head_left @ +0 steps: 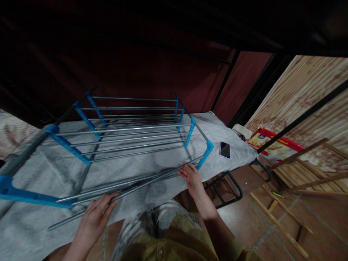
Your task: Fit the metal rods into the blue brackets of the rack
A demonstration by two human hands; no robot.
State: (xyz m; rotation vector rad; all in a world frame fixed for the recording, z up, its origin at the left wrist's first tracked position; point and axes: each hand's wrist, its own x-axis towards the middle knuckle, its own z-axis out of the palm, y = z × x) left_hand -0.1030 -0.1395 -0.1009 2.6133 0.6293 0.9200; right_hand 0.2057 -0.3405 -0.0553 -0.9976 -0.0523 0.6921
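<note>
A shoe rack of grey metal tubes point(141, 137) and blue plastic brackets point(67, 146) lies on a grey cloth. One tube point(66, 220) slants across the front, its left end sticking out free past the near-left bracket point(35, 197). My left hand point(95, 215) is closed around this tube near that end. At the other end, my right hand point(190, 176) has its fingers and thumb at the tube, just short of the near-right bracket point(205, 156). Other front tubes point(116, 186) run behind both hands; my right fingers partly cover them.
The grey cloth point(152, 197) covers a bed-like surface with a black metal frame point(236, 185). A phone point(224, 150) lies on it at the right. Beyond stand a red and yellow box point(274, 145) and a wooden slatted piece point(312, 174); wooden bars point(282, 226) lie on the tiled floor.
</note>
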